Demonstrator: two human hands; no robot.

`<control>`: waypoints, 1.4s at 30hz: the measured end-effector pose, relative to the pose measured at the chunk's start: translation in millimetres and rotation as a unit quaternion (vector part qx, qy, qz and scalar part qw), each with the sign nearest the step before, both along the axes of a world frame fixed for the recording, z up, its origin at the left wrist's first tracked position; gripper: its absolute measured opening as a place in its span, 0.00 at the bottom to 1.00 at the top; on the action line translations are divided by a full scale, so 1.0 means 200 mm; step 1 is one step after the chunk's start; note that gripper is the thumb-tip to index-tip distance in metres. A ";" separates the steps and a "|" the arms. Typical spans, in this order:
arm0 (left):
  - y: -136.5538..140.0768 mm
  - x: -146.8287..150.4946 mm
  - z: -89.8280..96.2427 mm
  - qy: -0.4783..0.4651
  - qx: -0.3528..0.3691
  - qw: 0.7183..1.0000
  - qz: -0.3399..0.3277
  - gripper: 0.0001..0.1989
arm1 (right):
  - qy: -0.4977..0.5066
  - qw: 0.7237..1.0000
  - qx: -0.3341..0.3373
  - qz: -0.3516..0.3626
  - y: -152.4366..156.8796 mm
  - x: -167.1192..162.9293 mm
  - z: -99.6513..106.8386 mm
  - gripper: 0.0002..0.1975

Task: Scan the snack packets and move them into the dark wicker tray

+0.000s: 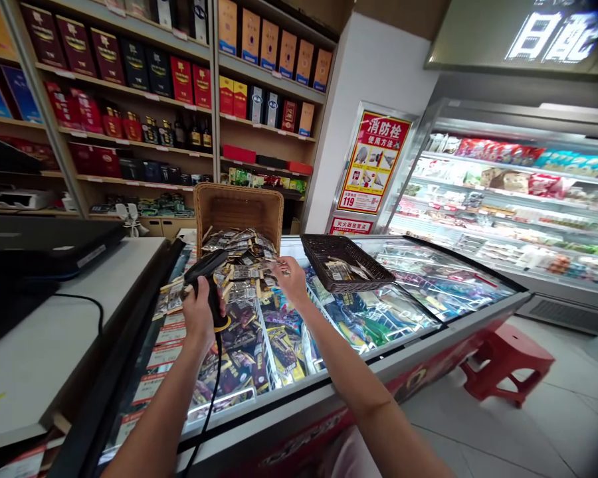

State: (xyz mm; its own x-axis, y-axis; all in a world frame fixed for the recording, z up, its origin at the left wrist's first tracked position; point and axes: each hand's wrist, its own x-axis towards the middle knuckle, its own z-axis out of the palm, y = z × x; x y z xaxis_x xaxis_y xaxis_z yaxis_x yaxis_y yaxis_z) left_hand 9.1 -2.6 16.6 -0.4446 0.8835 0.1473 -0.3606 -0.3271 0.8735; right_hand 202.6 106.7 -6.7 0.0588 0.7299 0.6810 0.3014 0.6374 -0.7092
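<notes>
My left hand (pixel 198 311) is wrapped round the grip of a black corded barcode scanner (pixel 207 267), whose cable hangs down over the freezer's front. To the right of it, the fingers of my right hand (pixel 292 279) pinch what looks like a small packet at the edge of a heap of packets. These small wrapped packets (pixel 244 273) spill from a tan wicker basket (pixel 239 194) tipped on its side onto the freezer's glass top. A dark woven tray (pixel 346 284) with several similar packets (pixel 339 269) lies right of my right hand.
Below the glass, the chest freezer (pixel 408 362) holds wrapped ice creams (pixel 284 348). A counter (pixel 104 282) with a black device (pixel 44 242) stands at left. A red stool (pixel 511 358) is on the floor at right. Shelves of boxed bottles (pixel 167 73) and a lit refrigerated display (pixel 508 206) stand behind.
</notes>
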 end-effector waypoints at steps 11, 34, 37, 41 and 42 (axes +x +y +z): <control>-0.01 0.04 -0.07 0.169 -0.034 0.970 -0.173 0.30 | 0.240 0.969 -0.051 -0.034 0.04 0.27 -0.06 0.16; -0.04 0.10 -0.11 0.260 -0.018 0.941 -0.217 0.26 | 0.225 0.960 -0.069 -0.149 0.03 0.27 -0.05 0.13; -0.02 0.08 -0.11 0.264 -0.038 0.937 -0.226 0.28 | 0.211 0.961 -0.084 -0.156 0.05 0.27 -0.05 0.13; -0.01 0.06 -0.11 0.262 -0.033 0.941 -0.209 0.27 | 0.243 0.946 -0.160 -0.146 0.11 0.25 -0.07 0.10; 0.00 0.06 -0.11 0.259 -0.031 0.943 -0.206 0.27 | 0.279 0.934 -0.180 -0.133 0.13 0.26 -0.07 0.11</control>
State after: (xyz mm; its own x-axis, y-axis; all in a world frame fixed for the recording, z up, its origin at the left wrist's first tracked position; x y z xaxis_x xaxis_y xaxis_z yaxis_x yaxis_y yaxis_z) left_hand 20.7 -3.0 -5.9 0.0568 0.9794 0.1936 0.0343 -0.1957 0.9801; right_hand 254.0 132.0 -20.1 0.5433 0.8144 0.2040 -0.0660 0.2837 -0.9566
